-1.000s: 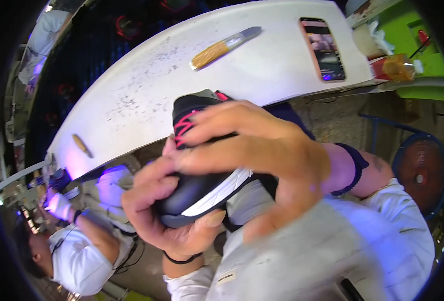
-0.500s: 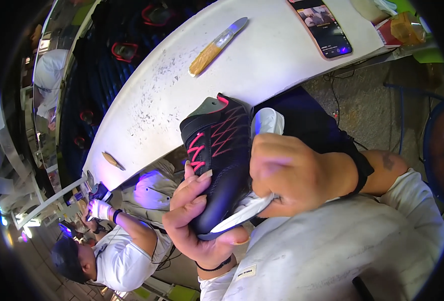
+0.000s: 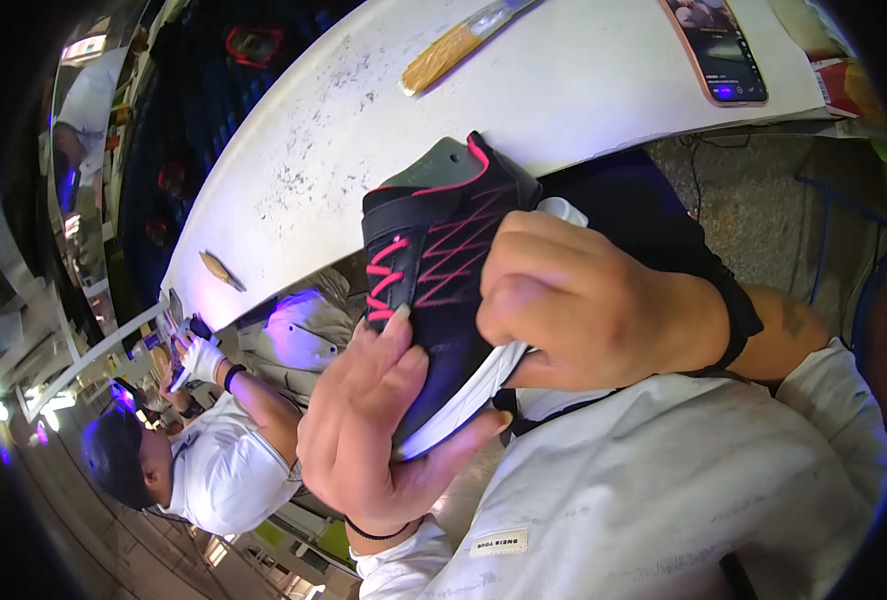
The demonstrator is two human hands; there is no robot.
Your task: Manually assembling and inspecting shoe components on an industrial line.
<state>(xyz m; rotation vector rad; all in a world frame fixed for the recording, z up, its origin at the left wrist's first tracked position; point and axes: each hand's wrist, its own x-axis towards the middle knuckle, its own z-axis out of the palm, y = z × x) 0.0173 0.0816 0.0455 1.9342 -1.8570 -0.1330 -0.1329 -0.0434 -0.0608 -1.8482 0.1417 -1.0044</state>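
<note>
A black shoe (image 3: 448,330) with pink laces and pink zigzag lines is held up in front of me, toe toward me. A grey-green form (image 3: 438,165) with a round hole fills its opening. My left hand (image 3: 363,420) is closed round the toe, fingers over the upper and thumb under the edge. Along the side facing my right hand runs a white sole (image 3: 463,405). My right hand (image 3: 583,310) is closed on this sole, knuckles against the shoe's side. The sole's other end (image 3: 563,210) sticks out behind that hand, its middle hidden.
On the white table (image 3: 293,200) lie a tool with a tan wrapped handle (image 3: 443,58), a phone (image 3: 728,60) and a small pointed tan piece (image 3: 221,270). Dark specks dot the surface. Other shoes (image 3: 253,45) stand beyond it. A co-worker (image 3: 213,470) is at the left.
My right hand has shifted along the shoe toward the heel, and less of the sole's far end shows. My left hand keeps its hold on the toe. The whole view has shifted slightly.
</note>
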